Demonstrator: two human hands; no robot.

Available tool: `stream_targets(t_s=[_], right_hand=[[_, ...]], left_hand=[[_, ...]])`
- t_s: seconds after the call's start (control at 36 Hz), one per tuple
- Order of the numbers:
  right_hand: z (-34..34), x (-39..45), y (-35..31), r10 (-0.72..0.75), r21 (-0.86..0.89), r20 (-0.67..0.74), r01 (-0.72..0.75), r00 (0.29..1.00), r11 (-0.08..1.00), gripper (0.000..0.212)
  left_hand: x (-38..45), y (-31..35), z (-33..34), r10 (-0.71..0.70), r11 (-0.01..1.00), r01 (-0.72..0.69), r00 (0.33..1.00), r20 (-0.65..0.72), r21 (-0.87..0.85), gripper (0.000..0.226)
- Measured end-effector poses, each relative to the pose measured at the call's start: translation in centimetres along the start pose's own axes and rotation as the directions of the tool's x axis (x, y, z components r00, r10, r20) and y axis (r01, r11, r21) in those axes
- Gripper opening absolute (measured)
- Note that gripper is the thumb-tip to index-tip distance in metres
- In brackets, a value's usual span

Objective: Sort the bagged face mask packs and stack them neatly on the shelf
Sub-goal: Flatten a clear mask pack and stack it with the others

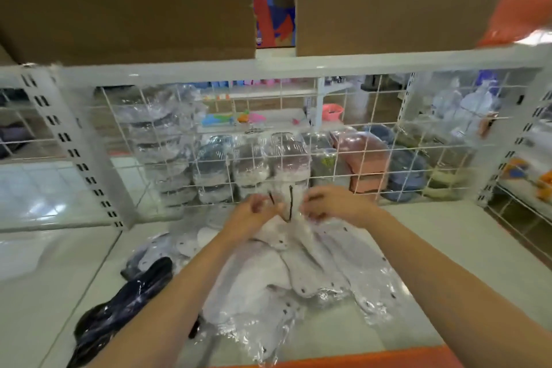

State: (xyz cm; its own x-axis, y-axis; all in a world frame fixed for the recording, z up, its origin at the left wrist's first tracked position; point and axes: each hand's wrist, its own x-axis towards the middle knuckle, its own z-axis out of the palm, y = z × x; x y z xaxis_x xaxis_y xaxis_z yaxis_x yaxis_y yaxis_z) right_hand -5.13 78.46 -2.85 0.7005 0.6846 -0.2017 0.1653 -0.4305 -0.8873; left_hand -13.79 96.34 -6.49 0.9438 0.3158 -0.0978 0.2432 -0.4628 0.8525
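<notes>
Fingers of the left hand (254,213) and right hand (331,206) curl in a tight grip, pinching the clear mask bag (288,197) above the shelf (448,263).

white pack (298,263), navy pack (125,308), seemingly pink pack (364,155)

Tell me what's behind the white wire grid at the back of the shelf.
Behind the wire grid: stacked bagged packs, pink packs and a blue pack. Contents are blurred by plastic glare; lower stacks are partly hidden.

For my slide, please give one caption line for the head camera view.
Two hands, left hand and right hand, pinch a clear mask pack above loose packs on a white shelf.
</notes>
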Motion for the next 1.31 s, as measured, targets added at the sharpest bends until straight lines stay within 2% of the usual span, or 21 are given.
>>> stream_targets(t_s=[0.06, 0.11, 0.17, 0.22, 0.28, 0.33, 0.36, 0.39, 0.42, 0.44, 0.5, 0.56, 0.61, 0.69, 0.75, 0.81, 0.89, 1.0, 1.14, 1.25, 1.31], right_hand=[[-1.6, -0.5, 0.1, -0.043, 0.329, -0.038, 0.054, 0.998, 0.943, 0.02], [-2.8, -0.8, 0.6, -0.03, 0.518, -0.086, 0.071, 0.996, 0.852, 0.02], [-3.8, -1.0, 1.7, 0.013, 0.54, -0.13, 0.06, 0.991, 0.839, 0.015], [-4.2, -1.5, 3.0, 0.055, 0.475, -0.172, 0.034, 0.984, 0.88, 0.013], [-4.3, -1.9, 4.7, 0.115, 0.344, -0.214, -0.035, 0.97, 0.938, 0.014], [-4.3, -2.0, 6.9, 0.141, -0.038, -0.229, -0.154, 0.963, 0.987, 0.018], [-4.1, -2.2, 8.0, 0.156, -0.299, -0.19, -0.209, 0.969, 0.931, 0.028], [-3.6, -2.4, 9.3, 0.197, -0.52, -0.152, -0.248, 0.969, 0.817, 0.041], [-2.9, -2.7, 10.4, 0.251, -0.662, -0.133, -0.275, 0.959, 0.698, 0.057], [-2.2, -3.0, 11.4, 0.289, -0.729, -0.138, -0.295, 0.947, 0.618, 0.073], [-0.8, -3.3, 12.7, 0.311, -0.758, -0.161, -0.319, 0.937, 0.569, 0.099], [-0.1, -3.4, 12.9, 0.334, -0.767, -0.171, -0.338, 0.927, 0.546, 0.107], [-0.3, -3.4, 12.6, 0.327, -0.793, -0.181, -0.334, 0.928, 0.51, 0.096], [-1.1, -3.9, 11.6, 0.21, -0.875, -0.168, -0.244, 0.963, 0.417, 0.052], [-1.8, -4.3, 11.2, 0.149, -0.896, -0.158, -0.205, 0.976, 0.393, 0.038], [-2.4, -4.6, 10.8, 0.124, -0.888, -0.134, -0.174, 0.983, 0.425, 0.038], [-2.3, -4.9, 10.8, 0.131, -0.849, -0.066, -0.124, 0.989, 0.513, 0.055], [-0.4, -5.3, 11.6, 0.192, -0.867, -0.035, -0.126, 0.981, 0.482, 0.074], [-0.3, -5.2, 11.0, 0.141, -0.869, -0.122, -0.175, 0.982, 0.462, 0.041], [-2.4, -5.1, 9.9, 0.141, -0.754, -0.231, -0.269, 0.963, 0.599, 0.036], [-3.7, -4.8, 9.6, 0.143, -0.653, -0.275, -0.293, 0.951, 0.698, 0.023]], left_hand=[[-0.9, 1.6, 0.5, -0.025, 0.981, 0.035, 0.998, 0.051, -0.192, 0.038], [-1.5, 2.9, 1.2, -0.027, 0.922, 0.082, 0.989, 0.148, -0.378, 0.035], [-2.1, 3.7, 2.2, -0.045, 0.904, 0.125, 0.979, 0.198, -0.409, 0.015], [-2.0, 3.7, 3.3, -0.07, 0.907, 0.145, 0.977, 0.2, -0.394, 0.015], [-1.8, 3.3, 4.3, -0.106, 0.879, 0.166, 0.982, 0.157, -0.446, 0.02], [-1.8, 3.1, 5.0, -0.154, 0.852, 0.188, 0.982, 0.11, -0.488, 0.008], [-1.6, 2.8, 5.4, -0.171, 0.846, 0.19, 0.982, 0.084, -0.498, 0.009], [-1.6, 2.8, 5.7, -0.184, 0.847, 0.191, 0.981, 0.064, -0.495, 0.014], [-1.8, 2.8, 5.9, -0.188, 0.854, 0.191, 0.981, 0.055, -0.484, 0.019], [-1.9, 2.8, 6.0, -0.195, 0.852, 0.194, 0.98, 0.048, -0.486, 0.023], [-1.9, 2.6, 6.0, -0.183, 0.855, 0.189, 0.981, 0.06, -0.483, 0.03], [-2.0, 2.7, 6.0, -0.179, 0.859, 0.193, 0.981, 0.075, -0.474, 0.035], [-2.1, 2.8, 6.0, -0.175, 0.845, 0.194, 0.981, 0.085, -0.498, 0.036], [-1.9, 2.6, 6.0, -0.218, 0.787, 0.237, 0.971, 0.103, -0.569, 0.029], [-1.8, 2.2, 6.1, -0.239, 0.749, 0.248, 0.966, 0.099, -0.614, 0.025], [-1.8, 2.0, 6.4, -0.243, 0.732, 0.242, 0.966, 0.088, -0.637, 0.029], [-1.7, 1.7, 6.9, -0.253, 0.711, 0.228, 0.966, 0.06, -0.665, 0.035], [-1.9, 1.8, 7.2, -0.25, 0.719, 0.23, 0.966, 0.065, -0.656, 0.028], [-2.4, 2.1, 6.8, -0.268, 0.778, 0.254, 0.961, 0.063, -0.575, 0.018], [-2.5, 1.6, 6.4, -0.294, 0.765, 0.268, 0.954, 0.054, -0.586, 0.01], [-2.7, 1.7, 6.4, -0.3, 0.744, 0.271, 0.952, 0.057, -0.61, 0.011]])
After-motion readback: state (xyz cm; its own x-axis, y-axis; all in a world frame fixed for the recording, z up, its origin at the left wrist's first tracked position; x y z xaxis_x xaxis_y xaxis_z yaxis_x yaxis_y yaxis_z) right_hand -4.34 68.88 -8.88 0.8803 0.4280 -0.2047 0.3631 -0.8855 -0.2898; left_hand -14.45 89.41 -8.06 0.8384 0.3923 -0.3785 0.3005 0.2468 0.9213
